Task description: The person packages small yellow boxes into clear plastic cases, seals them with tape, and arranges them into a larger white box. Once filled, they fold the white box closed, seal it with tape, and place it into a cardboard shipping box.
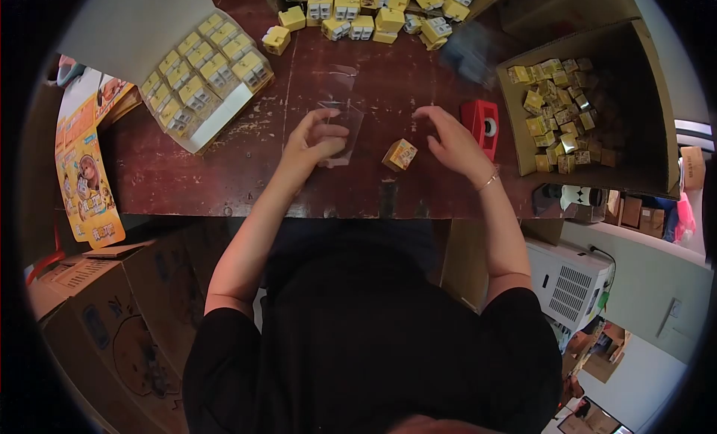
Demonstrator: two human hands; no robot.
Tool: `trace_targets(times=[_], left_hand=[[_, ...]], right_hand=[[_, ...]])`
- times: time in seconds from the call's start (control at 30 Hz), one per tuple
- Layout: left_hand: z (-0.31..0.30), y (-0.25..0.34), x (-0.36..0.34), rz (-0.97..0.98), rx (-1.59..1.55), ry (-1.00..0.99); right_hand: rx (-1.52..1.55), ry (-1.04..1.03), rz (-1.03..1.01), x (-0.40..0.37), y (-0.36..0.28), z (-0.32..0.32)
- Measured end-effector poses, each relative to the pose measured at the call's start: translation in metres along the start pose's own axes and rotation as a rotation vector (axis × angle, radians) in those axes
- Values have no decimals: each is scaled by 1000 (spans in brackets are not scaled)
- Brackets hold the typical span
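Observation:
My left hand (315, 144) is closed on a clear plastic sleeve (351, 128), which looks flat and see-through over the dark red table. Between my hands a small yellow and brown printed box (401, 155) lies on the tabletop, apart from both. My right hand (452, 141) hovers just right of that box, with its fingers curved and apart and nothing visible in them. A red tape dispenser (480, 128) stands beside the right hand's outer side.
An open white carton (224, 109) of yellow-and-white pieces sits at the left, beside orange printed sheets (88, 184). Loose yellow-and-white pieces (347, 8) are heaped at the back. At the right, a cardboard box (635, 105) holds many small printed boxes (560, 109).

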State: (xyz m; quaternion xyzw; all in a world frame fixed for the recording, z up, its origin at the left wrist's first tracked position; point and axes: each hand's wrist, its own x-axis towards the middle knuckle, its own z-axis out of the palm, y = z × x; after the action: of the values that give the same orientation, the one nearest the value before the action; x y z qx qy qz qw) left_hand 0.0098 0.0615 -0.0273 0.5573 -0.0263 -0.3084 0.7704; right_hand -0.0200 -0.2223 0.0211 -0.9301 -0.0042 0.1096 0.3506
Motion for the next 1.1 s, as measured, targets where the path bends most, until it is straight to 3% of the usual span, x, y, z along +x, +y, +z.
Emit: trace_targets(times=[0.07,0.2,0.27,0.37,0.5,0.57,0.63,0.7,0.73,0.8,0.83,0.9,0.93,1.0,1.03,1.1], left_hand=[[-7,-2,-3,-31,26,21],[-10,-2,-6,-58,-28,20],[-9,-2,-7,-65,-44,8],[-7,-3,-9,-80,-29,12],[-4,-10,-13,-82,-29,7],[-2,-18,-14,-90,-79,-1],[2,-18,-17,-95,-72,-8],[4,-18,-18,-96,-69,-13],[4,-17,-19,-95,-67,-14],[2,-16,-20,-97,-66,-13],[0,-16,-21,-96,-80,-12],[-3,-15,-20,-96,-92,-20],[-5,-16,-18,-104,-108,-27],[-5,-15,-17,-102,-125,-30],[-4,-14,-17,-101,-102,-33],[-4,-14,-18,-88,-80,-26]], right_hand=[[-292,-127,-524,-7,-4,-4],[-73,-240,-412,-8,-7,1],[74,-350,-206,-5,-5,5],[200,-371,-129,-6,13,23],[332,-189,-220,-31,18,55],[-29,-10,-404,-47,14,72],[-170,30,-380,-60,6,89],[-308,268,-139,-64,-10,93],[-308,264,-138,-64,-18,84],[-279,95,57,-63,-34,62],[-278,96,58,-60,-33,56],[-482,97,-412,-53,-28,46],[-486,100,-410,-50,-22,45],[-201,-226,-265,-40,-11,44],[-208,-227,-274,-35,-9,39],[603,-141,-98,-22,-14,27]])
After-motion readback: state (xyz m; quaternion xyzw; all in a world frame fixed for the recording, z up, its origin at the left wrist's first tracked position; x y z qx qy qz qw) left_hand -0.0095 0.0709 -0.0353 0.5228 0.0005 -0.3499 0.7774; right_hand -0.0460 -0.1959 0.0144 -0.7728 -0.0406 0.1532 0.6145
